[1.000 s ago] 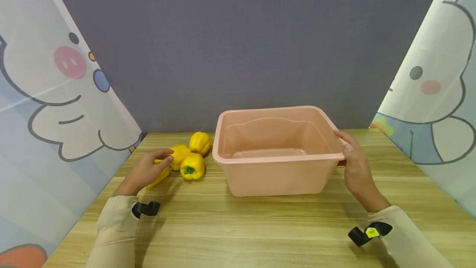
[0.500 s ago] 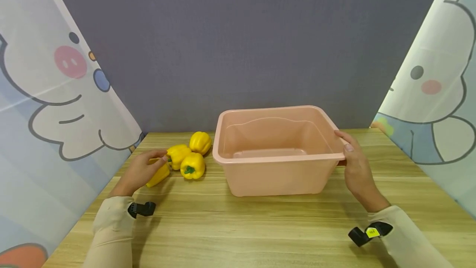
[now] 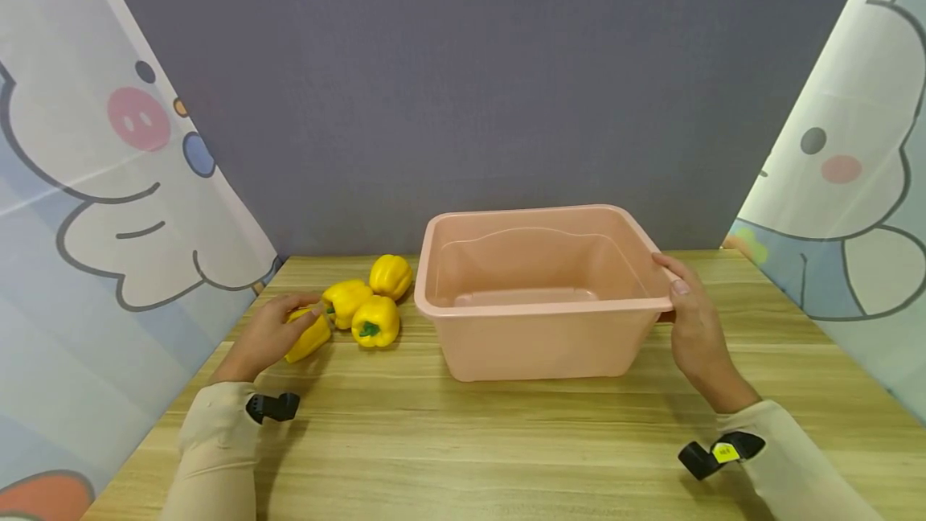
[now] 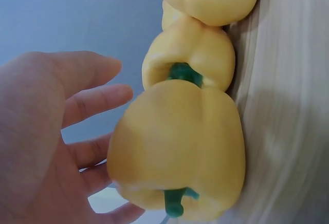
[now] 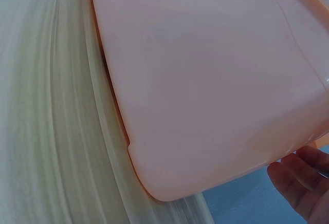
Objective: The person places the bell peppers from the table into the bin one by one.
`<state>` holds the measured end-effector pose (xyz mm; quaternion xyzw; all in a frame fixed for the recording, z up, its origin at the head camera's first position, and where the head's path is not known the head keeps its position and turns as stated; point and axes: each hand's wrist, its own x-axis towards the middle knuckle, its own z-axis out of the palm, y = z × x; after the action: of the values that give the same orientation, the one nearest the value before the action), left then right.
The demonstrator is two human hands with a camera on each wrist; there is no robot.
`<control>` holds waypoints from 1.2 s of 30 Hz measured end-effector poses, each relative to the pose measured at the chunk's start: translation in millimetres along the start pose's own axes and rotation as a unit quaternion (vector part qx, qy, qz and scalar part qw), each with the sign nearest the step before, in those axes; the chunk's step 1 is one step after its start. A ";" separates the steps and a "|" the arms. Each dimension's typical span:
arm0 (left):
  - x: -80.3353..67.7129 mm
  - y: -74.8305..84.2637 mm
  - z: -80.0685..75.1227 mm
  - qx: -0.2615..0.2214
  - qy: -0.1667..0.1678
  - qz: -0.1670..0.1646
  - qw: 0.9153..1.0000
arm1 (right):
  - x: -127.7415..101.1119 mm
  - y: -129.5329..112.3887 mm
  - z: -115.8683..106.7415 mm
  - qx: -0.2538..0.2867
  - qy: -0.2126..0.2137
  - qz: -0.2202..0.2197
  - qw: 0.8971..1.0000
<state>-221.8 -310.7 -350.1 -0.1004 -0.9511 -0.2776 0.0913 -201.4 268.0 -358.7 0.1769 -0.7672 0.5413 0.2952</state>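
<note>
text: none readable | yellow tag on the black wrist strap, near side of the pink tub: dark marks, too small to read

My left hand covered part of the nearest yellow bell pepper. My right hand's fingers sat hidden under the rim of the pink plastic tub. The right wrist view cut off most of that hand.
</note>
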 end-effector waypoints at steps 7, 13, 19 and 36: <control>-1.9 -4.6 -1.0 0.014 -0.004 -0.009 1.000 | 0.1 -0.3 -0.1 0.000 0.000 0.002 1.000; -2.7 -8.0 0.0 0.021 -0.014 -0.004 1.000 | -0.2 0.3 -0.3 0.001 0.000 0.002 1.000; -3.7 -8.2 -0.1 0.005 -0.038 -0.014 0.999 | -0.5 0.9 0.0 0.013 0.003 0.000 1.000; -3.0 -14.1 2.2 0.002 -0.065 -0.030 0.997 | 0.4 1.1 1.0 0.010 0.004 -0.006 1.000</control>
<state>-222.6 -321.6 -359.9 -0.0894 -0.9582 -0.2708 0.0212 -202.6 267.5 -359.5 0.1821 -0.7593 0.5484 0.2994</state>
